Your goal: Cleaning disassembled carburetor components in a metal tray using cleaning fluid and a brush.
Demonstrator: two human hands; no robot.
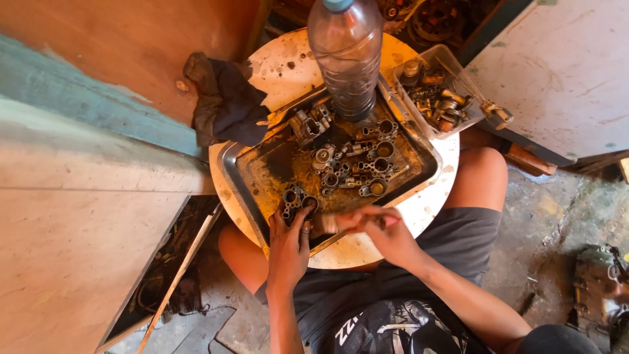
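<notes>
My left hand (288,244) grips a small metal carburetor part (293,199) at the near left corner of a greasy metal tray (255,172). My right hand (388,231) holds a paintbrush (333,223), its bristles pointing left at that part. Several more grimy carburetor bodies (367,160) lie spread over the tray, which sits on a round white table (288,62) between my knees.
A tall clear plastic bottle (345,56) stands at the tray's far edge. A clear plastic box (438,88) of small metal parts sits at the right, a dark rag (223,101) at the left. Wooden panels flank both sides; an engine part (599,295) lies on the floor at the right.
</notes>
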